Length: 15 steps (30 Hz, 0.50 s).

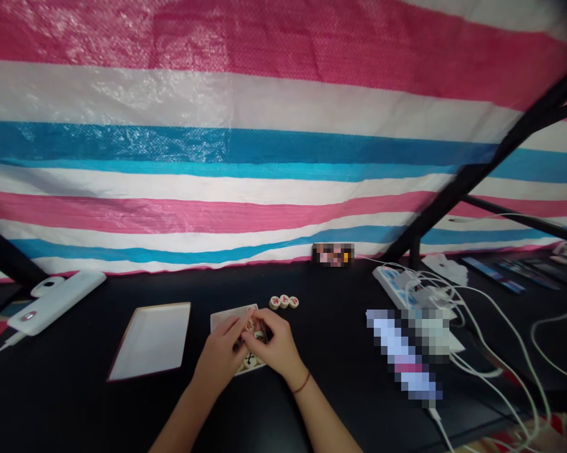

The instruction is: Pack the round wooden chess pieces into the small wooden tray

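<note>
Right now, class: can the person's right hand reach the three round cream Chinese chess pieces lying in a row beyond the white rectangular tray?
Probably yes. The right hand is close to the three pieces, over the tray, and nothing appears to stand between them.

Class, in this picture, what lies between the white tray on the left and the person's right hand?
In the head view, the left hand lies there, over a second white tray that holds round game pieces.

Left hand [217, 358] and right hand [274, 345] meet over xiangqi pieces [250, 359]
Three more pieces [284, 302] sit beyond; a white tray [151, 341] lies left.
</note>
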### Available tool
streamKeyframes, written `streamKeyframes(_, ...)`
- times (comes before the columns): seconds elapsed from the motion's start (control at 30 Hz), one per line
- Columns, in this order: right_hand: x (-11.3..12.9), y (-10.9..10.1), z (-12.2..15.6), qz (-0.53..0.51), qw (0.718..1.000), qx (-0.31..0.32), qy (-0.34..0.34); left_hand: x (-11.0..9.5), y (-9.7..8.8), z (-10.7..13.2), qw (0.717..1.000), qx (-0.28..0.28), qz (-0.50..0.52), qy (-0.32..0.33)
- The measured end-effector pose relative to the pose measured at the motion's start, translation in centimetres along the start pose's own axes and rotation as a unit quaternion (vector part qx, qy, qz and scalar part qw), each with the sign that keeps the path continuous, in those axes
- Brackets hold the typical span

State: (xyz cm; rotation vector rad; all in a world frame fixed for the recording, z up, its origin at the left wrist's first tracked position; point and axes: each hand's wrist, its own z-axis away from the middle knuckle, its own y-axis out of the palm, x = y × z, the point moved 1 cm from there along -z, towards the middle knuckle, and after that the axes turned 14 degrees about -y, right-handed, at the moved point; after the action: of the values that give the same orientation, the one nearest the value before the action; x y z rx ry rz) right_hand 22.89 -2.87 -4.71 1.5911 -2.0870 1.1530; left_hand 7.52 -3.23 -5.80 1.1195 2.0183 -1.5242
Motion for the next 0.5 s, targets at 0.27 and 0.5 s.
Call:
streamKeyframes(0.27, -0.7, -1.3, -0.3, 0.038, 0.997, -0.068, 0.008, -0.2, 0.0, -0.2, 0.996, -0.027, -0.072, 0.047)
streamKeyframes(0.5, -6.3, -6.9, 1.5, 0.187, 0.94, -0.195, 0.208, 0.0, -1.0, -0.5, 0.995, -0.053, -0.084, -0.002)
